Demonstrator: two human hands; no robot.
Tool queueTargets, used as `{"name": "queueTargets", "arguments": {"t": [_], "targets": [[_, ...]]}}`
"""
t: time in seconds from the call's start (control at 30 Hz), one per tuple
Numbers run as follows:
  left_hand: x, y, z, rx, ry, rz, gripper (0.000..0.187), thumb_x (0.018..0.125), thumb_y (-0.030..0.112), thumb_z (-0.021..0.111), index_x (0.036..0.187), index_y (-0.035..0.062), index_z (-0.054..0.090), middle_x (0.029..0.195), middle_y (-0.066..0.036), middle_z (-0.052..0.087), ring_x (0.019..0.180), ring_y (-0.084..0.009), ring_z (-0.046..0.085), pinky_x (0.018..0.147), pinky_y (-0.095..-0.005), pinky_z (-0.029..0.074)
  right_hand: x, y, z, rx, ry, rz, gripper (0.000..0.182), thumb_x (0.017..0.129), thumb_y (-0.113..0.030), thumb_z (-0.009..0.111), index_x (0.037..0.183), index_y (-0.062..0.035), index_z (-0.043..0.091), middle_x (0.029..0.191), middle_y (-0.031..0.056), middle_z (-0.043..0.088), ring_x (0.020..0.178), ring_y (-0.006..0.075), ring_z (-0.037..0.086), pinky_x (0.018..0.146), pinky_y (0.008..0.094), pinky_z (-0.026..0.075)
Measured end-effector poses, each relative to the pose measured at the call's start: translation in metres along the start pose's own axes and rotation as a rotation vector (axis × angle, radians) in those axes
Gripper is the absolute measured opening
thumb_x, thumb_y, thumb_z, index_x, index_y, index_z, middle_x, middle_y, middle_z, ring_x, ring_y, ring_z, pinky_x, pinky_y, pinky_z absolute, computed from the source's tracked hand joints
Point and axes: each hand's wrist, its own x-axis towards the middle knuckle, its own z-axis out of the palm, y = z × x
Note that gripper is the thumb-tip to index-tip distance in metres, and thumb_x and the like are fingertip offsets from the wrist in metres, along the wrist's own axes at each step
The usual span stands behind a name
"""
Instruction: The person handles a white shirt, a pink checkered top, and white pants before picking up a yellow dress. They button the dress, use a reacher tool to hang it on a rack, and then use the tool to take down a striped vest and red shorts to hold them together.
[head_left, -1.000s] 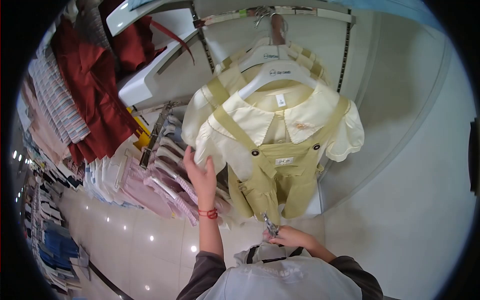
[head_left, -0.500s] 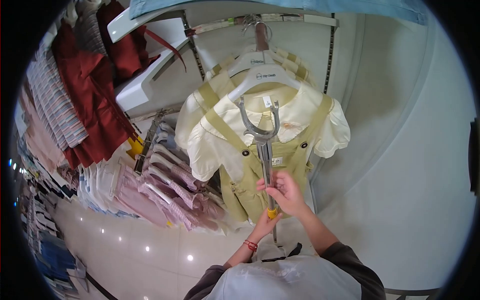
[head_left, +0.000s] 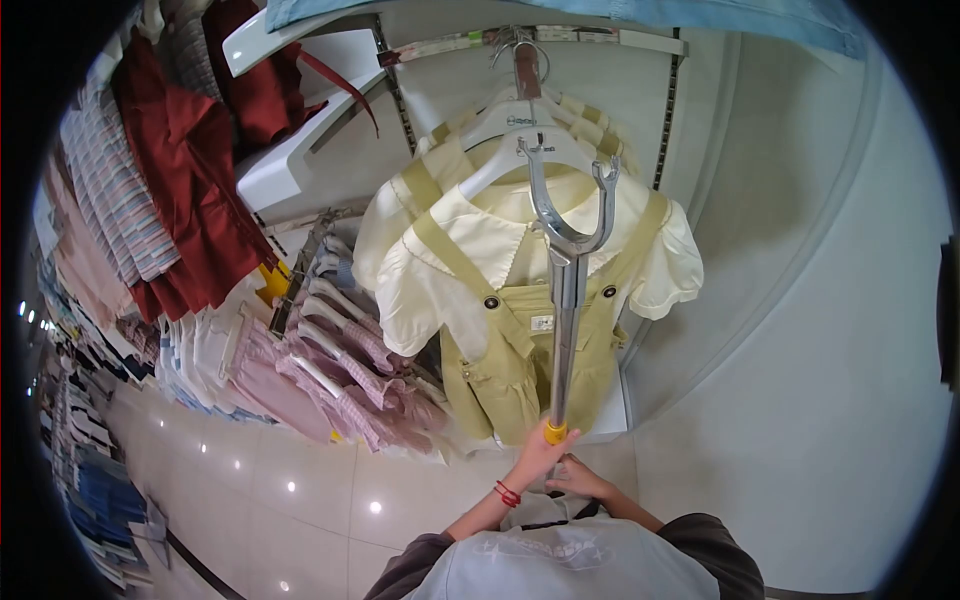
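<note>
My left hand (head_left: 538,456), with a red bracelet at the wrist, is closed around a metal clothes-hanger pole (head_left: 566,340) just at its yellow collar (head_left: 555,434). My right hand (head_left: 582,478) is lower down, its fingers curled at the pole's lower shaft, partly hidden behind the left hand. The pole stands upright, and its silver U-shaped fork (head_left: 570,235) overlaps the cream blouse (head_left: 480,235) in the view. Olive overalls (head_left: 500,350) go with that blouse on a white hanger (head_left: 490,165), hung at the wall.
On the left hang red garments (head_left: 180,180) and a striped garment (head_left: 115,190). Pink clothes (head_left: 350,375) hang lower on a rack. A white shelf bracket (head_left: 280,180) juts from the wall. Blue denim (head_left: 560,10) hangs overhead; a pale wall panel (head_left: 840,330) curves along the right.
My right hand has moved down from the middle of the shaft to below my left hand. The fork has shifted right and slightly up, leaning toward the blouse's right side.
</note>
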Motion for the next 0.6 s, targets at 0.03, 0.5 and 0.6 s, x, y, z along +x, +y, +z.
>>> {"name": "queueTargets", "arguments": {"t": [0.03,0.5,0.6], "targets": [[-0.002,-0.003,0.006,0.003,-0.031,0.011,0.020,0.081,0.018,0.063,0.079,0.0045,0.048,0.066,0.002,0.047,0.061,-0.0071,0.045,0.054,-0.0230,0.040,0.002,0.032,0.006,-0.107,0.049,-0.093,0.055,0.075,-0.031,0.064,0.115,-0.0001,0.043,0.111,0.0205,0.048,0.106,0.0270,0.046,0.081,0.0338,0.044],[0.023,-0.054,0.057,-0.012,-0.085,0.041,0.022,0.082,0.020,0.062,0.077,0.0036,0.049,0.064,0.001,0.048,0.059,-0.0076,0.045,0.053,-0.0242,0.039,-0.038,0.096,0.007,-0.083,0.293,0.308,0.031,0.075,-0.030,0.060,0.087,-0.0017,0.053,0.078,0.0164,0.060,0.075,0.0312,0.059,0.068,0.0384,0.046],[0.036,-0.052,0.056,-0.035,-0.118,0.006,0.021,0.082,0.020,0.062,0.078,0.0038,0.049,0.066,0.001,0.050,0.060,-0.0076,0.046,0.054,-0.0239,0.040,-0.036,0.089,-0.001,-0.123,0.314,0.387,0.032,0.075,-0.030,0.060,0.088,-0.0014,0.053,0.079,0.0183,0.060,0.077,0.0348,0.059,0.068,0.0411,0.046]]}}
